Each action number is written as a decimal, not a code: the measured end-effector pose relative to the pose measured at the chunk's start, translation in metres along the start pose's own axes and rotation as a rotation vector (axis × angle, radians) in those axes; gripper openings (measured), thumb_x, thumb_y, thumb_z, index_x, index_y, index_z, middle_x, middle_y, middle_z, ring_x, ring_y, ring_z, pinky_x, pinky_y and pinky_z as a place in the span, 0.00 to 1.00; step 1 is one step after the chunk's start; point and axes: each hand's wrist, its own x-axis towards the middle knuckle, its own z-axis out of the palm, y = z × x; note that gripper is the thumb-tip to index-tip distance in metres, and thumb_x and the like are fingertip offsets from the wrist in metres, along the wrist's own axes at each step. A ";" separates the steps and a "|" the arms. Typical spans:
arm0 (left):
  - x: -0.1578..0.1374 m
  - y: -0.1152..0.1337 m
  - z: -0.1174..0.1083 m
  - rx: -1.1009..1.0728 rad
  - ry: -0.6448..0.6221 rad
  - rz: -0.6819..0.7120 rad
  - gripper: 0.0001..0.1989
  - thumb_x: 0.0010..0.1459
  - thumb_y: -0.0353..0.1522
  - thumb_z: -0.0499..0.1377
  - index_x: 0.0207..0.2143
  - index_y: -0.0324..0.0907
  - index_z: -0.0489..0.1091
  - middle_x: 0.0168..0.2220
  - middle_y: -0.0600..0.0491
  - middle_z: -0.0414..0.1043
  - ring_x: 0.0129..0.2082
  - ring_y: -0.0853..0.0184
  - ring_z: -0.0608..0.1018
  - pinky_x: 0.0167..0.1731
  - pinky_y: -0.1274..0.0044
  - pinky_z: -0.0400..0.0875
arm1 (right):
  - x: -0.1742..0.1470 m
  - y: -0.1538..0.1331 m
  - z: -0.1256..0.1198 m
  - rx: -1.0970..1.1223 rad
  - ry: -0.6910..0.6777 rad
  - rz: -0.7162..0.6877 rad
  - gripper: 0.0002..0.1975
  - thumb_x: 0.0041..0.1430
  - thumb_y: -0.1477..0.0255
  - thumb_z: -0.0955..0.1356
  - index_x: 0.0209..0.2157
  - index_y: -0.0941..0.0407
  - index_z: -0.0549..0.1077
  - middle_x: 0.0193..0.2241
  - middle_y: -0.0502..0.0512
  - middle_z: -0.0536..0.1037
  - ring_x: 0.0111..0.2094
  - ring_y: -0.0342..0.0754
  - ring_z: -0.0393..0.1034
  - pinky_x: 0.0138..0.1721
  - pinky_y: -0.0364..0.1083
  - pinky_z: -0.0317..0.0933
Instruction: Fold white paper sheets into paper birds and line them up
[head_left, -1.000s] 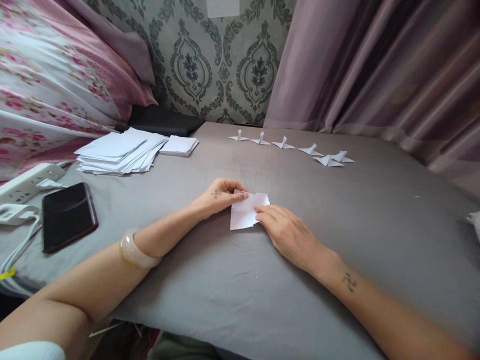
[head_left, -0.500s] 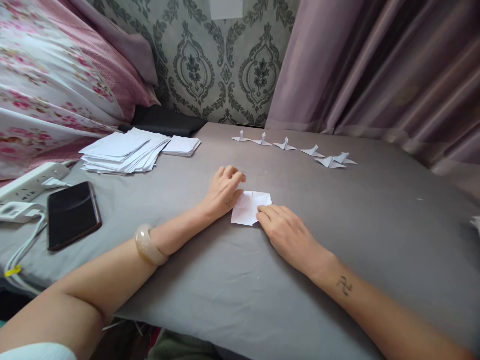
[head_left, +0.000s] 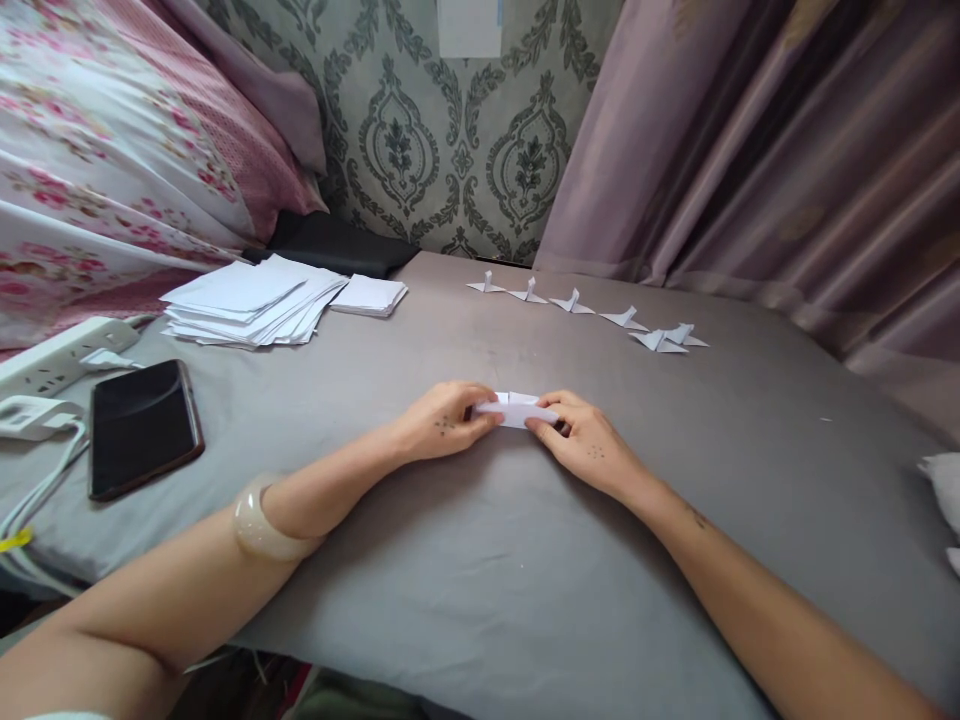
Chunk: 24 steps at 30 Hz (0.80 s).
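A small piece of white paper (head_left: 516, 412) is pinched between my two hands over the grey cloth, its near part bent up along a crosswise line. My left hand (head_left: 459, 415) grips its left end, thumb on the near side and fingers behind. On the right end, my right hand (head_left: 576, 430) holds it in the same way. Fingers hide both ends of the paper. Farther back stands a curved row of several folded paper figures, among them one paper figure (head_left: 574, 302) with spread points and an upright middle.
A tall stack of white paper sheets (head_left: 247, 305) lies at the back left, with a smaller paper stack (head_left: 371, 295) beside it. Nearer on the left are a black phone (head_left: 142, 430), a power strip (head_left: 64, 355) and white cables (head_left: 49, 480). Curtains (head_left: 675, 150) hang at right.
The paper lay flat with my hands on it; now it is bent up and pinched at both ends. My left hand has come down and closed on it. The view has shifted slightly.
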 end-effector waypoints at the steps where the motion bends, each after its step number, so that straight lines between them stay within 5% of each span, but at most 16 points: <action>1: 0.001 -0.002 0.003 -0.010 0.031 -0.035 0.16 0.61 0.40 0.52 0.31 0.39 0.73 0.43 0.47 0.75 0.29 0.68 0.74 0.32 0.77 0.65 | 0.001 0.000 0.000 -0.015 0.009 0.021 0.13 0.60 0.64 0.64 0.27 0.55 0.75 0.42 0.52 0.75 0.29 0.42 0.67 0.36 0.45 0.60; 4: 0.005 -0.006 0.013 -0.007 0.135 -0.114 0.18 0.59 0.37 0.53 0.18 0.39 0.65 0.48 0.45 0.73 0.39 0.63 0.75 0.41 0.73 0.67 | 0.006 -0.001 0.001 -0.070 0.028 0.079 0.17 0.59 0.63 0.64 0.20 0.56 0.70 0.42 0.54 0.74 0.32 0.44 0.68 0.37 0.46 0.59; 8: 0.007 -0.008 0.019 0.048 0.217 -0.166 0.18 0.57 0.37 0.55 0.17 0.40 0.62 0.50 0.44 0.71 0.51 0.55 0.69 0.51 0.65 0.65 | 0.010 -0.001 0.007 -0.150 0.080 0.123 0.18 0.58 0.63 0.64 0.17 0.56 0.63 0.41 0.55 0.73 0.36 0.47 0.68 0.39 0.48 0.59; 15: 0.007 -0.012 0.023 0.133 0.246 -0.230 0.15 0.57 0.35 0.54 0.19 0.39 0.68 0.49 0.42 0.69 0.54 0.52 0.65 0.52 0.61 0.63 | 0.009 0.004 0.015 -0.195 0.170 0.181 0.15 0.55 0.63 0.66 0.20 0.55 0.65 0.41 0.54 0.72 0.37 0.48 0.68 0.39 0.49 0.60; 24: 0.000 -0.021 0.023 0.266 0.218 -0.136 0.15 0.61 0.39 0.53 0.24 0.39 0.66 0.50 0.43 0.66 0.50 0.54 0.66 0.51 0.61 0.64 | 0.004 0.009 0.010 -0.229 0.144 0.173 0.14 0.56 0.61 0.66 0.23 0.55 0.67 0.40 0.54 0.71 0.37 0.49 0.68 0.35 0.48 0.59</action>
